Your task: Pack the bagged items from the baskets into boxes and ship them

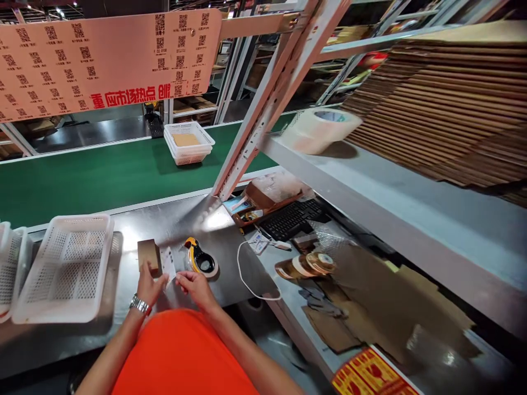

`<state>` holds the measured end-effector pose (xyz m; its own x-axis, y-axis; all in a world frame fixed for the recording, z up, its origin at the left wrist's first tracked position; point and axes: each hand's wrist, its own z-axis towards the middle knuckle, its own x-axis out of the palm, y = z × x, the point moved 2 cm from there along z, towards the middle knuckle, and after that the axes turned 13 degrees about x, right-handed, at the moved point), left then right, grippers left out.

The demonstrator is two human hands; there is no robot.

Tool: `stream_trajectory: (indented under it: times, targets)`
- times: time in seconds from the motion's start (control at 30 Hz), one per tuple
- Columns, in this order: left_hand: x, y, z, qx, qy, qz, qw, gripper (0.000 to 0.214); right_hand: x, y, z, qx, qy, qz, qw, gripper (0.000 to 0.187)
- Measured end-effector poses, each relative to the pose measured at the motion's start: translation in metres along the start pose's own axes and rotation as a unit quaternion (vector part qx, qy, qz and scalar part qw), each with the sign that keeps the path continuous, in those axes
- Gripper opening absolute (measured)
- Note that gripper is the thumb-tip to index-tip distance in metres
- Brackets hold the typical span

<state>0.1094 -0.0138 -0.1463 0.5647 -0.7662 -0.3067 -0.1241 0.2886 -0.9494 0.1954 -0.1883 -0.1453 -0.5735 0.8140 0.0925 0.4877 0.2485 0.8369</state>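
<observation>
On the steel worktop [135,219], a small brown cardboard box [147,253] stands just beyond my left hand [149,286]. The left index finger lies against its near end, while the left thumb is closed at the lower left corner of a white printed label [169,264]. My right hand [197,287] pinches the label's lower right corner between thumb and fingertip. A yellow and black tape dispenser [200,257] with a clear roll rests just past the right hand. The fingers beneath the left hand are hidden.
White perforated baskets [68,263] stand at left; more baskets [188,144] sit on the green conveyor [102,173]. A slanted metal post [263,104] rises at centre. Right: a keyboard [290,218], brown tape rolls [305,265], a white cable [242,274], and a shelf with a tape roll [317,129] and flattened cartons [444,109].
</observation>
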Motion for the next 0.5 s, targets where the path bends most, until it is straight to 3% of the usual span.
stream_trajectory:
  times: [0.1, 0.2, 0.27, 0.37, 0.43, 0.5]
  targets:
    - [0.003, -0.014, -0.007, 0.099, 0.078, 0.009, 0.992, 0.045, 0.002, 0.001, 0.001, -0.005, 0.007, -0.002, 1.000, 0.054]
    - [0.008, -0.024, -0.010, 0.104, 0.149, -0.013, 0.983, 0.049, 0.002, 0.001, 0.002, -0.014, 0.025, -0.020, 0.999, 0.050]
    - [0.012, -0.026, -0.006, 0.069, 0.141, -0.020, 0.987, 0.052, -0.002, -0.002, 0.002, -0.008, 0.037, -0.015, 0.999, 0.046]
    - [0.019, -0.025, 0.002, -0.040, 0.124, -0.110, 0.985, 0.056, -0.016, -0.012, -0.003, 0.022, 0.081, 0.077, 0.993, 0.039]
    - [0.022, -0.026, 0.006, -0.128, 0.113, -0.183, 0.968, 0.060, -0.037, -0.021, -0.013, 0.033, 0.086, 0.168, 0.981, 0.039]
    - [0.025, -0.033, 0.011, -0.194, 0.123, -0.210, 0.950, 0.060, -0.071, -0.031, -0.031, 0.019, 0.036, 0.247, 0.968, 0.041]
